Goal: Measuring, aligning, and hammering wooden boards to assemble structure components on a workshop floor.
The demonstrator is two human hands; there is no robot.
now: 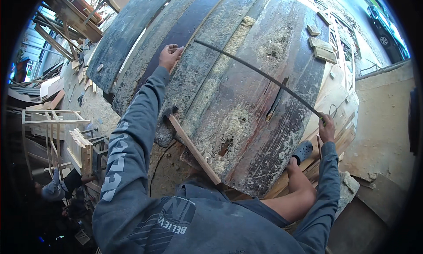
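My right hand is closed around the near end of a long thin dark rod. The rod slants up and left across worn, crusted wooden boards, its far end just right of my left hand. Over the boards at upper left, my left hand is closed in a pinch; whatever small thing it may hold is too small to name. A hammer with a wooden handle lies on the near boards, its dark head toward the left. Splintered holes and pale crust mark the broad board on the right.
Small wood blocks lie on the far right boards. Wooden frames and stacked timber stand at left, with another person below them. A wall rises at right; a parked car is beyond. My foot in a clog rests beside the boards.
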